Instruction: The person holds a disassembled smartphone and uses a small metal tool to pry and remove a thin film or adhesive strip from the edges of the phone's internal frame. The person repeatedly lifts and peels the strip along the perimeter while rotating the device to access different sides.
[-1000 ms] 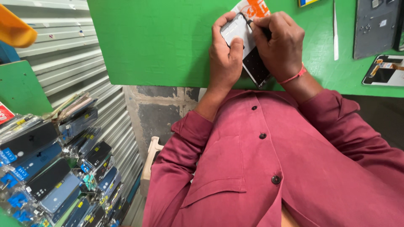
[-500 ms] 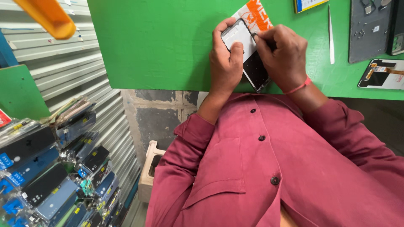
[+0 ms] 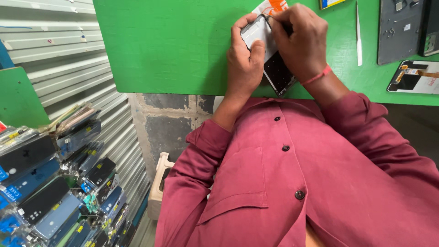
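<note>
Both my hands work on a phone screen panel (image 3: pixel 274 68) held over the front edge of a green table (image 3: pixel 173 45). My left hand (image 3: pixel 244 59) grips the panel's left side, thumb pressed on its pale grey back. My right hand (image 3: pixel 299 43), with a red thread on the wrist, covers the panel's upper right; its fingertips pinch at the top edge. The panel's dark lower corner sticks out under my right wrist. A white and orange card (image 3: pixel 272 7) lies beneath the hands.
On the table at right lie a thin white pry tool (image 3: pixel 359 32), a grey phone back (image 3: pixel 400 29) and another display panel (image 3: pixel 414 75). Stacks of packaged phone screens (image 3: pixel 50 183) fill the lower left beside corrugated metal sheeting (image 3: pixel 59 59). A beige stool (image 3: pixel 160 183) stands below.
The view has shifted a little, so hands and panel sit slightly higher in frame. My hands keep the same hold on the panel; my right fingers have crept toward its top edge.
</note>
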